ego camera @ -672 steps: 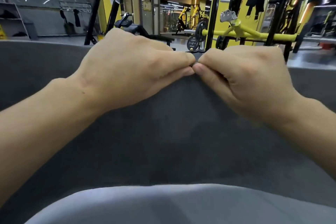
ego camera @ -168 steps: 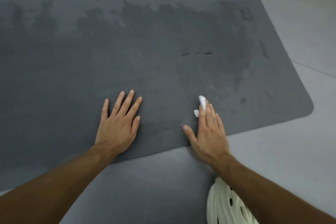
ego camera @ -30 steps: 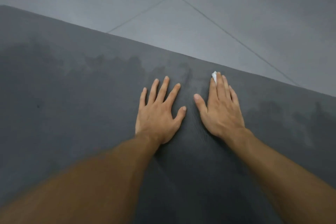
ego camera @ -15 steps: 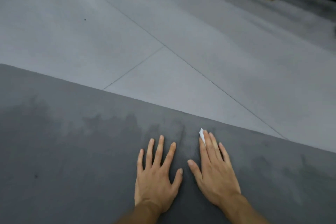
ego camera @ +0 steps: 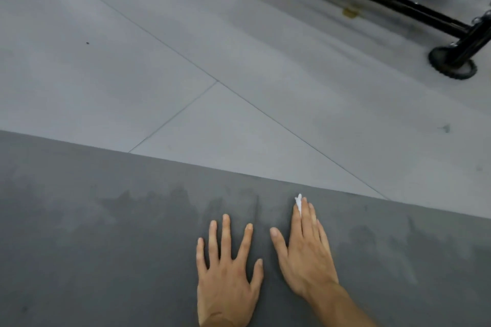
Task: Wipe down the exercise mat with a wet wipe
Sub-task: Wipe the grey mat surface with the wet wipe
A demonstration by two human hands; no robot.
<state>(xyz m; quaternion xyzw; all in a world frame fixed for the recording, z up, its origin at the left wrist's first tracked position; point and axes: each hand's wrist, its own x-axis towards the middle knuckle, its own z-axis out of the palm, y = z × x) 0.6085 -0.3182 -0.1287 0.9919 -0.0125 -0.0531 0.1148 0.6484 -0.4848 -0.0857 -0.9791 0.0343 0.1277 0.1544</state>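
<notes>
Both hands are laid flat on the exercise mat (ego camera: 106, 247), just short of its far edge: the left hand (ego camera: 225, 268) is spread wide and empty, and the wet wipe (ego camera: 299, 202) is pinned under the straight fingers of the right hand (ego camera: 305, 255). The wipe is judged limp and light, best held by flat pressure; the mat is judged soft and grippy.

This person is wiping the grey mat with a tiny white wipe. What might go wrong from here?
Only a tip of the wet wipe shows under the right hand; it may slip out, leaving bare skin rubbing the mat.
That hand is near the mat's far edge; the wipe could run onto the floor and pick up dirt.
</notes>
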